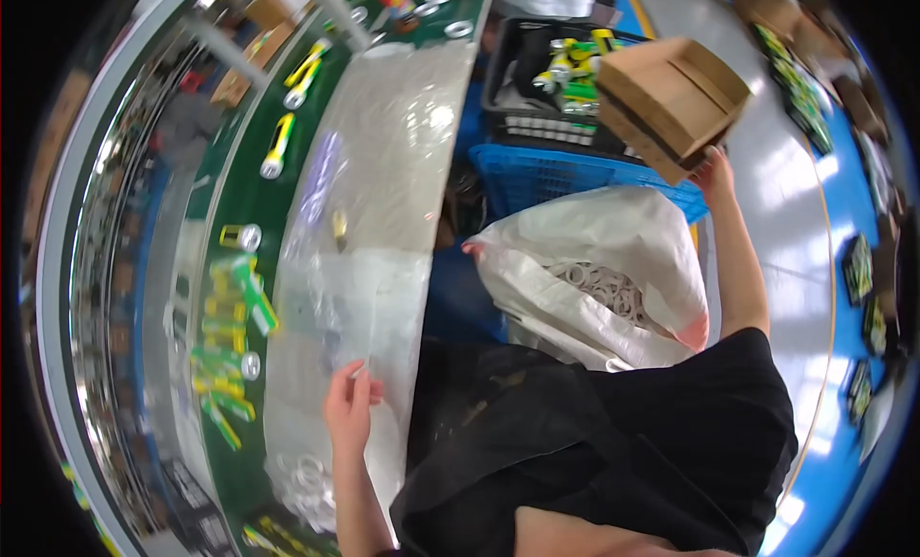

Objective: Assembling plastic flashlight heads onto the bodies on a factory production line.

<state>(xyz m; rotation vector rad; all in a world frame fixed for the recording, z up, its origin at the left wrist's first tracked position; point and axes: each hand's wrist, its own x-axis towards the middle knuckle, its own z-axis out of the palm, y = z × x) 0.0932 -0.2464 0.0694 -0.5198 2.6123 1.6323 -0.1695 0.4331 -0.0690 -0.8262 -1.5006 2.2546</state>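
The right grip (714, 174) was clamped on the near corner of a cardboard box (671, 92), held tilted with its open side facing up. Beyond and left of this grip, partly covered by the box in this view, was a black crate (546, 131) with yellow-green torches (580, 68) inside. A blue crate (537, 177) stood left of the same grip; nearer the body sat a white sack (613, 217) holding pale rings (599, 287).

The left grip (351, 402) had its fingers loosely bent and apart, over a clear sheet (393, 164) on the green table (240, 195); whether it touched the sheet could not be told. Left of it lay a blurred group of lights (225, 318), and behind it, beside the forearm, a heap of hoops (309, 480).
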